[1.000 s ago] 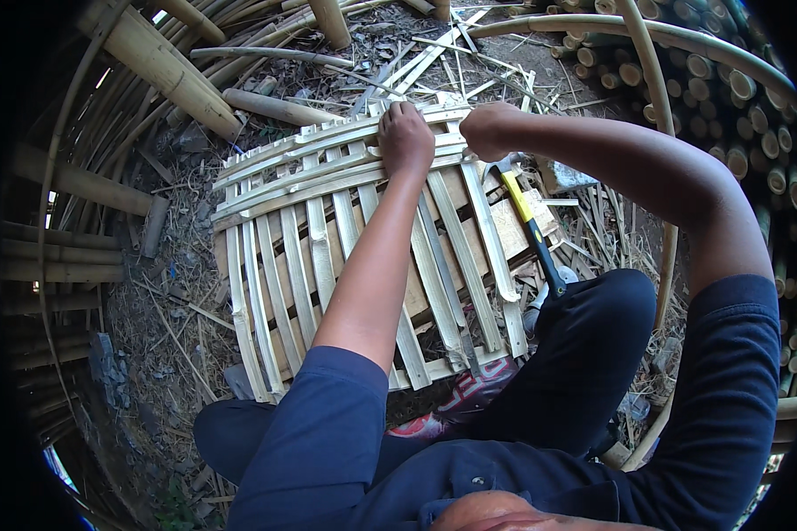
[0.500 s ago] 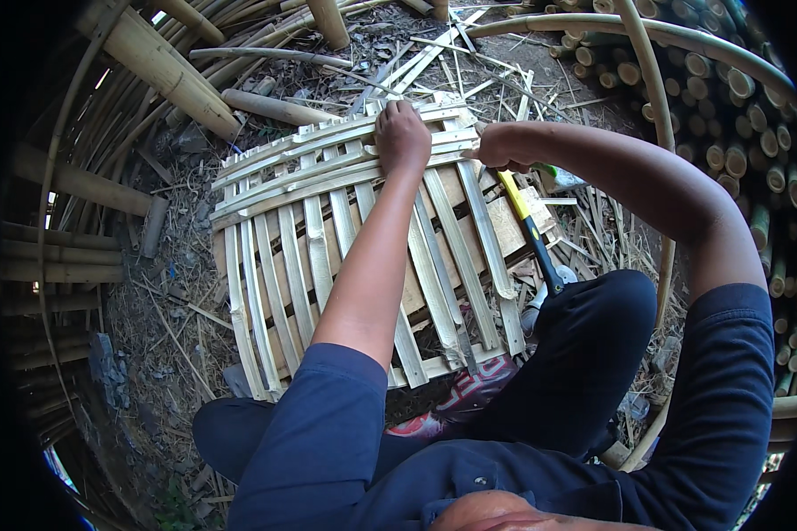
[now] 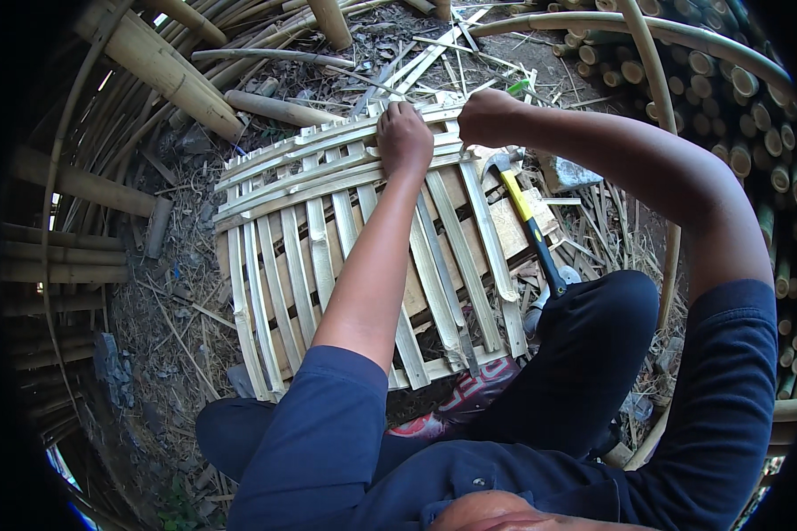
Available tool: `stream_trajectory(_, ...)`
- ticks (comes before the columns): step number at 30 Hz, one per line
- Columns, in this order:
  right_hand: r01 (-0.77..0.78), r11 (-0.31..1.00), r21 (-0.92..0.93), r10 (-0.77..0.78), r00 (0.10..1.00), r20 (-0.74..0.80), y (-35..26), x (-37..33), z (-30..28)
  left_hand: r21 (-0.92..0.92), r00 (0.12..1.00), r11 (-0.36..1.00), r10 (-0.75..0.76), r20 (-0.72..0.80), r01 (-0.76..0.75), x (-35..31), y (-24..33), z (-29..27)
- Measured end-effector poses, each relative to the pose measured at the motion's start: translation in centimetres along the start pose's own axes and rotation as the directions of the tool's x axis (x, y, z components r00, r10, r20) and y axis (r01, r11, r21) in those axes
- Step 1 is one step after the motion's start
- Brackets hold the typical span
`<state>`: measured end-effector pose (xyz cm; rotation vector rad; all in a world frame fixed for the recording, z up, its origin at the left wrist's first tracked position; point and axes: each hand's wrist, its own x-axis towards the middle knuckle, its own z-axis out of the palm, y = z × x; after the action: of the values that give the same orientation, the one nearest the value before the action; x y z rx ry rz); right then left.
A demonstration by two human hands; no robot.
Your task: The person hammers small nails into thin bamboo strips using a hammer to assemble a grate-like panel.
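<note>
A panel of split bamboo slats (image 3: 317,232) lies in front of me, its long slats crossed by several strips near the far side. My left hand (image 3: 405,140) is closed over the crossing strips (image 3: 345,161) near the far middle of the panel. Close by, at the panel's far right corner, my right hand (image 3: 489,119) is in a fist. A bright green piece (image 3: 518,87) shows just beyond that fist, seemingly the end of something held in it; the rest is hidden. A claw hammer (image 3: 524,212) with a yellow and black handle rests right of the slats.
Wooden boards (image 3: 512,226) lie under the panel. Beyond it are a thick bamboo piece (image 3: 279,107) and scattered offcuts (image 3: 421,64). Cut bamboo poles (image 3: 744,84) are stacked at the right, and a curved pole (image 3: 653,71) rises beside my right arm.
My right hand has moved up and slightly left along the panel's corner. The green piece has gone from below the hand to beyond it, uncovering the hammer head. The left hand stays put.
</note>
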<state>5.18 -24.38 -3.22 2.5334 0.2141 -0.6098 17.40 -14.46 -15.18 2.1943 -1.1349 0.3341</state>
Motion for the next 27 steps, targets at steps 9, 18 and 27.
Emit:
stream_trajectory(9,0.004,0.999,0.042,-0.009,0.993,0.114,-0.2,0.8,-1.6,-0.014,1.0,1.0,-0.019,0.013,0.019,-0.1,-0.1,-0.2)
stream_trajectory(18,-0.112,0.961,0.253,0.024,0.944,0.328,-0.7,1.3,-1.2,0.004,1.0,1.0,-0.008,-0.002,0.008,-0.1,0.0,0.0)
stream_trajectory(27,-0.31,0.895,0.319,0.165,0.897,0.41,-3.2,1.0,-3.3,-0.004,1.0,1.0,-0.01,-0.022,0.01,-0.1,-0.1,-0.1)
